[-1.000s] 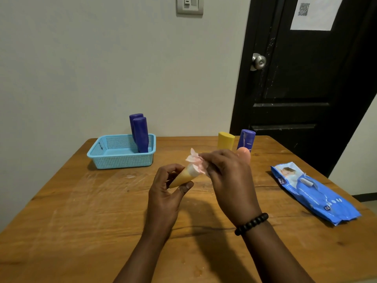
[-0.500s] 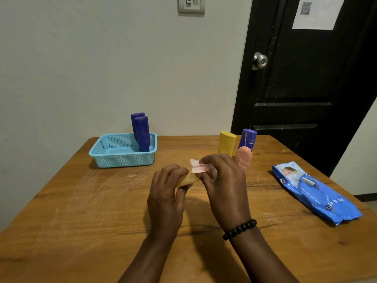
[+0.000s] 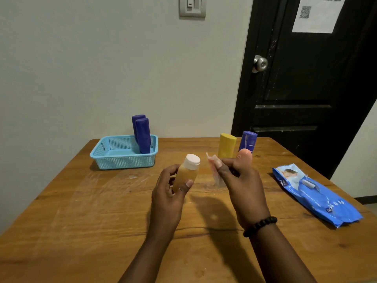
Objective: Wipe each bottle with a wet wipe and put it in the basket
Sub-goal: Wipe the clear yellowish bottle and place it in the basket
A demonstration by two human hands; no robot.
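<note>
Near the middle of the frame the left hand grips the amber bottle round its body, white cap up and tilted toward the upper right; just right of it the right hand pinches the crumpled wet wipe between thumb and fingertips, and wipe and bottle stand a little apart, not touching. The step in hand looks like the wiping of this bottle, or its close; to do it well, I would judge, the wipe should wrap the body and the left hand should turn the bottle so every side, cap and base included, meets the damp cloth; the grip should shift so no patch stays covered by fingers; then the bottle goes upright into the basket.

The light-blue basket sits left of centre on the wooden worktop, toward its far edge; it holds two dark blue bottles standing close together against its right-hand wall, with room left beside them. Behind the right hand, toward the far edge of the worktop, wait a yellow bottle, a purple bottle and a pink bottle, the last partly hidden by the hand. At the right of the frame lies the blue wipe packet, flat on the worktop; whether its flap is sealed I cannot tell.
</note>
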